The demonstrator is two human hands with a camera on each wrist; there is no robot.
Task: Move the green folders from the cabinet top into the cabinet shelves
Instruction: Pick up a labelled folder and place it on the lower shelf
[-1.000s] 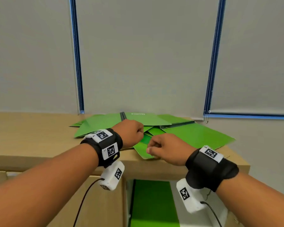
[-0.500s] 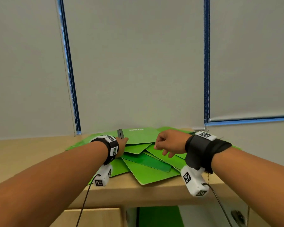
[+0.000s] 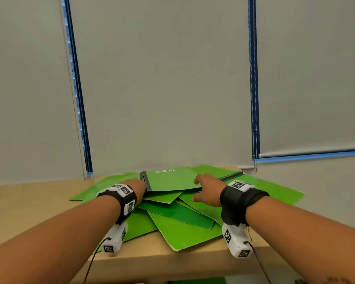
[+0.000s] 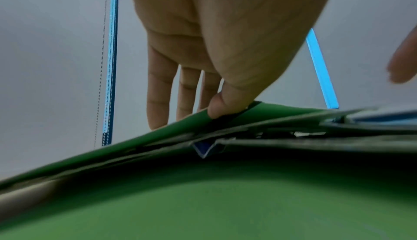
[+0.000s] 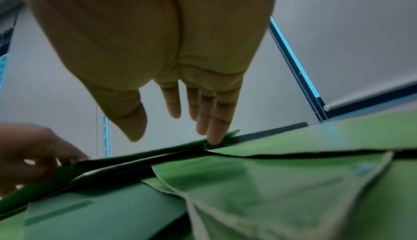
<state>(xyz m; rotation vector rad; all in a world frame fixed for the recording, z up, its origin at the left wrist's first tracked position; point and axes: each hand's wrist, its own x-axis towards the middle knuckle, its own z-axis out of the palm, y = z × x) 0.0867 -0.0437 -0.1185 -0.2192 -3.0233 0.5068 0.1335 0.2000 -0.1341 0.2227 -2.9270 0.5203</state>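
Note:
Several green folders lie fanned in a loose pile on the wooden cabinet top. The top folder has a white label and a dark spine on its left. My left hand is at that spine. In the left wrist view its thumb presses on the raised folder edge while the straight fingers reach behind it. My right hand hovers over the folder's right side with fingers spread. One fingertip touches the folder's edge.
Pale roller blinds with blue window frames rise right behind the pile, and a bead chain hangs at the left. A green strip shows in the cabinet opening below the front edge. Bare wood lies left of the pile.
Both hands have moved from the pile's front edge, where they were curled, forward to the labelled top folder. The right hand's fingers have spread. The head view has tilted up.

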